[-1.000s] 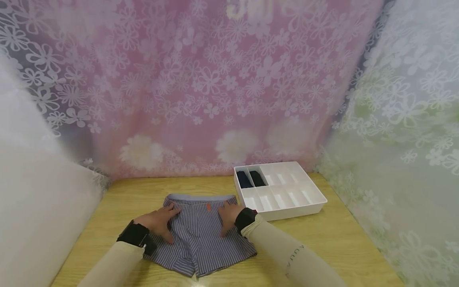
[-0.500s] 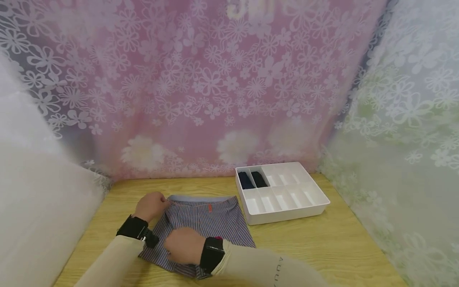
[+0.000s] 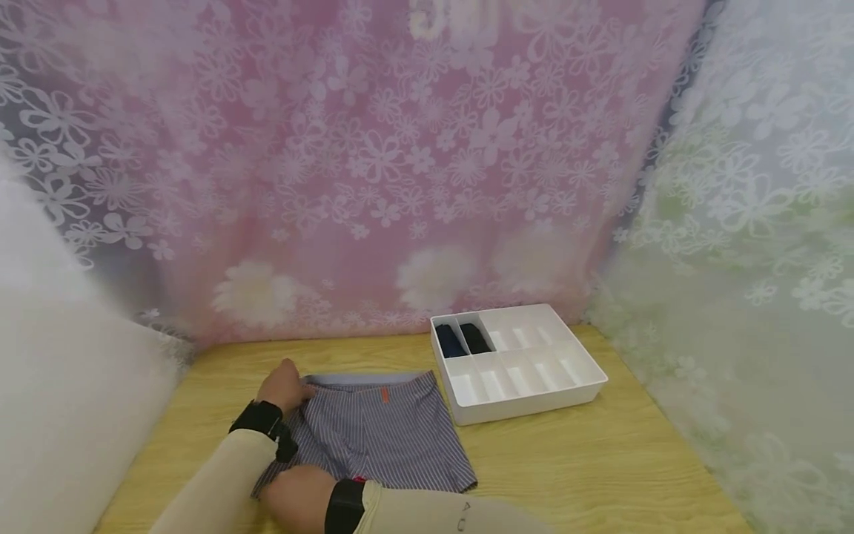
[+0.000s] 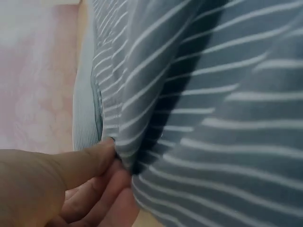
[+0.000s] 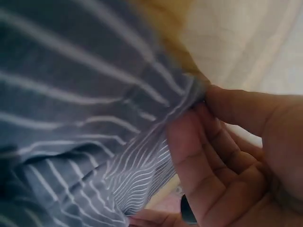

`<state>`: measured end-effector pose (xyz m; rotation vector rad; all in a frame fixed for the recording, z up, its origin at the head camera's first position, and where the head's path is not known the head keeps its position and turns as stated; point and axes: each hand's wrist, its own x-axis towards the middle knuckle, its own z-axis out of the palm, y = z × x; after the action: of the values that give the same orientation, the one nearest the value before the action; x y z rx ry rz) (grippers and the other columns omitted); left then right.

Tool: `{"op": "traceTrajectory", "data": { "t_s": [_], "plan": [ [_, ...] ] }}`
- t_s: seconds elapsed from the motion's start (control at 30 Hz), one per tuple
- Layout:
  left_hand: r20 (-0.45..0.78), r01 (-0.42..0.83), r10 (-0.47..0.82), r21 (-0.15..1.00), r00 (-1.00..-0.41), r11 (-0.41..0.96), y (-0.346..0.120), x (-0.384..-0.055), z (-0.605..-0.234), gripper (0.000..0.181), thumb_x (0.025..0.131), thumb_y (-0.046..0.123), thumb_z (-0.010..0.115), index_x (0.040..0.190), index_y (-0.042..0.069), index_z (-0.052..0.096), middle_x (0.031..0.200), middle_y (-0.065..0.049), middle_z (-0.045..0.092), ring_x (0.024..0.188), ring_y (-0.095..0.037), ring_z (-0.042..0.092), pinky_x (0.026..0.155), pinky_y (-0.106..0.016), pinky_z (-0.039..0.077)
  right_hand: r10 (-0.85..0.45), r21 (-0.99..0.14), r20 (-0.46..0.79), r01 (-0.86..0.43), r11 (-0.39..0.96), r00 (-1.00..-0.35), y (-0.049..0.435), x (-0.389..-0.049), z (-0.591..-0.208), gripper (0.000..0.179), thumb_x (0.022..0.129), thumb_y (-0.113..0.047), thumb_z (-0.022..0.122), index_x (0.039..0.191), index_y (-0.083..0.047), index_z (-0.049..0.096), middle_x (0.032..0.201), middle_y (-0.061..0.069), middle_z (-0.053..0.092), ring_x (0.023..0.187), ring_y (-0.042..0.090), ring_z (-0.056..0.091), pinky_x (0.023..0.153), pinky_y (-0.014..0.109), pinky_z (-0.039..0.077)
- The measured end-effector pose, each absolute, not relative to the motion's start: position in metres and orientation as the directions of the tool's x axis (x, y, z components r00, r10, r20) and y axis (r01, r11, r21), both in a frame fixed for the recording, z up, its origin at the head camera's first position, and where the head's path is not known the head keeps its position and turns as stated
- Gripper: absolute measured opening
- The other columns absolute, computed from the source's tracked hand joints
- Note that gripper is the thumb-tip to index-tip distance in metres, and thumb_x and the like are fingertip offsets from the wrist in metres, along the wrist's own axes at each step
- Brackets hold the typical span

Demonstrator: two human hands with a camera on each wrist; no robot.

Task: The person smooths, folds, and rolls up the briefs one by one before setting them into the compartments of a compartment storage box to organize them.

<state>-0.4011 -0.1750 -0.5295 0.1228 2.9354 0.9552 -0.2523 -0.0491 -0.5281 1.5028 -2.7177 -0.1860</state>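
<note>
Blue-grey boxer shorts [image 3: 394,430] with thin white stripes, a light waistband and a small orange tag lie spread on the table, waistband away from me. My left hand [image 3: 283,387] pinches the left end of the waistband between thumb and fingers; in the left wrist view the cloth [image 4: 156,94] folds up beside those fingers. Low on the left leg, my right hand [image 3: 300,495] pinches the hem edge, and the right wrist view has the thumb and fingers [image 5: 189,146] on that edge. My right forearm hides part of the near leg hems.
A white divided box [image 3: 534,411] stands to the right of the shorts. Its two back-left compartments hold a navy folded cloth [image 3: 450,341] and a black folded cloth [image 3: 475,339]. The wooden table [image 3: 567,475] meets a pink flowered curtain [image 3: 347,222] behind.
My right hand has left the right side of the waistband and crossed to the left leg hem. The left hand has moved from lying flat on the shorts to pinching the waistband corner.
</note>
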Motion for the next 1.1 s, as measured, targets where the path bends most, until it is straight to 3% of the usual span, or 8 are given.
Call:
{"op": "traceTrajectory", "data": {
  "t_s": [0.2, 0.4, 0.77, 0.97, 1.1],
  "plan": [
    [-0.081, 0.047, 0.137, 0.672, -0.987, 0.739, -0.185, -0.408, -0.534, 0.038, 0.094, 0.007, 0.071, 0.059, 0.007, 0.056, 0.058, -0.003, 0.06, 0.052, -0.017, 0.056, 0.052, -0.03, 0.044, -0.798, 0.109, -0.038, -0.796, 0.595, -0.602, -0.052, -0.257, -0.528, 0.011, 0.101, -0.023, 0.066, 0.091, -0.028, 0.069, 0.078, -0.015, 0.068, 0.065, -0.003, 0.06, 0.058, 0.016, 0.049],
    [-0.105, 0.007, 0.097, 0.64, -0.99, 0.768, -0.181, -0.4, -0.527, 0.02, 0.091, 0.01, 0.074, 0.074, 0.006, 0.066, 0.072, -0.005, 0.061, 0.066, -0.021, 0.056, 0.058, -0.033, 0.045, -0.795, 0.101, -0.044, -0.795, 0.599, -0.605, -0.053, -0.252, -0.53, 0.012, 0.097, -0.024, 0.071, 0.096, -0.035, 0.075, 0.08, -0.019, 0.069, 0.064, -0.006, 0.056, 0.06, 0.015, 0.049],
    [-0.035, 0.063, 0.102, 0.577, -0.994, 0.814, -0.183, -0.395, -0.529, 0.022, 0.091, 0.011, 0.076, 0.072, 0.005, 0.067, 0.073, -0.004, 0.061, 0.064, -0.021, 0.053, 0.057, -0.033, 0.043, -0.826, 0.056, -0.026, -0.826, 0.561, -0.563, -0.051, -0.256, -0.533, 0.016, 0.099, -0.022, 0.069, 0.105, -0.035, 0.077, 0.083, -0.02, 0.069, 0.063, -0.008, 0.049, 0.058, 0.012, 0.043],
    [-0.019, 0.119, 0.154, 0.544, -0.988, 0.831, -0.189, -0.393, -0.531, 0.026, 0.095, 0.014, 0.071, 0.073, 0.006, 0.062, 0.065, -0.003, 0.054, 0.058, -0.019, 0.049, 0.055, -0.032, 0.038, -0.852, 0.114, 0.0, -0.846, 0.521, -0.524, -0.047, -0.257, -0.527, 0.015, 0.098, -0.024, 0.07, 0.093, -0.036, 0.077, 0.08, -0.017, 0.067, 0.061, -0.006, 0.051, 0.052, 0.015, 0.042],
    [-0.05, 0.134, 0.196, 0.566, -0.979, 0.813, -0.19, -0.399, -0.526, 0.028, 0.095, 0.017, 0.072, 0.071, 0.01, 0.058, 0.065, 0.0, 0.051, 0.058, -0.017, 0.048, 0.056, -0.032, 0.039, -0.863, 0.043, 0.0, -0.862, 0.505, -0.505, -0.037, -0.259, -0.515, 0.021, 0.099, -0.023, 0.068, 0.08, -0.031, 0.069, 0.07, -0.017, 0.06, 0.056, -0.006, 0.046, 0.05, 0.014, 0.038]
  ]
}}
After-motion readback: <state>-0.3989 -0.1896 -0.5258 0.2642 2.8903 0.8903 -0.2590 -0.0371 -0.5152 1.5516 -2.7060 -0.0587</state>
